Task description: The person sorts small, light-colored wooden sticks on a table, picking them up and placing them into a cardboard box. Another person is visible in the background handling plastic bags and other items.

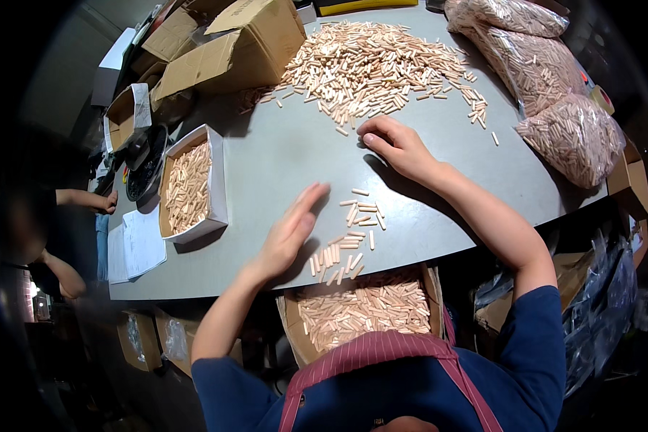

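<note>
Many short, pale wooden dowels lie in a large heap at the far middle of the table. My right hand is at the heap's near edge, its fingers curled down close to the thumb; whatever lies under them is hidden. My left hand is open and on edge over the table, its stretched fingertips blurred, just left of a small spread of loose dowels. These loose dowels reach toward the table's front edge. Directly below that edge, in front of my body, is a cardboard box full of dowels.
Left on the table stands a white-sided box of dowels, beside papers. An opened carton is at the back left. Clear bags of dowels line the right side. Another person's hand is at the far left.
</note>
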